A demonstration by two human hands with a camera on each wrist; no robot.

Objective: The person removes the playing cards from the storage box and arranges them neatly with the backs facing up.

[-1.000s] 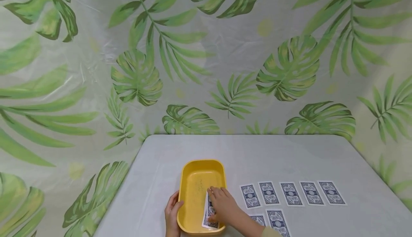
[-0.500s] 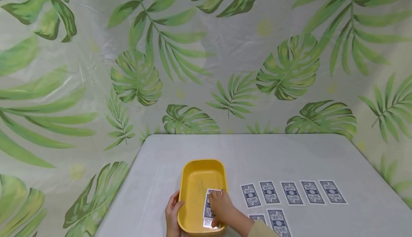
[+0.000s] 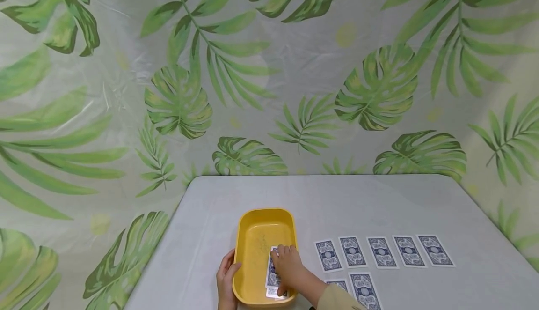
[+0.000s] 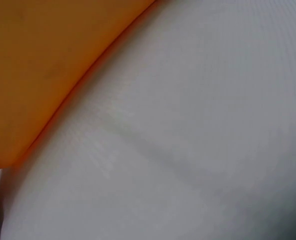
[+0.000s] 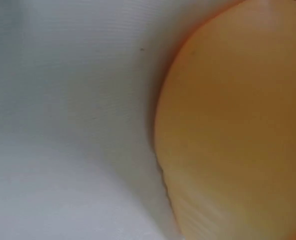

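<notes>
A yellow plastic tray [image 3: 254, 254] stands on the white tabletop in the head view. My left hand [image 3: 227, 279] grips its left side, thumb over the rim. Inside the tray, by its right wall, lie overlapping playing cards [image 3: 273, 277], the top one showing a blue patterned back. My right hand [image 3: 289, 268] reaches over the right rim with curled fingers and thumb on these cards, partly covering them. The left wrist view shows the tray's outer wall [image 4: 47, 60] beside the cloth; in the right wrist view the wall [image 5: 228, 120] hides the fingers.
To the right of the tray several face-down cards [image 3: 382, 253] lie in a row. Nearer me are two more, one a blue-backed card [image 3: 364, 291] and one partly hidden by the right forearm. A leaf-patterned sheet [image 3: 303, 66] hangs behind the table.
My right hand's fingers have curled in over the cards, and the top card has slid slightly away from me, baring part of a card beneath. The left hand and tray stay put.
</notes>
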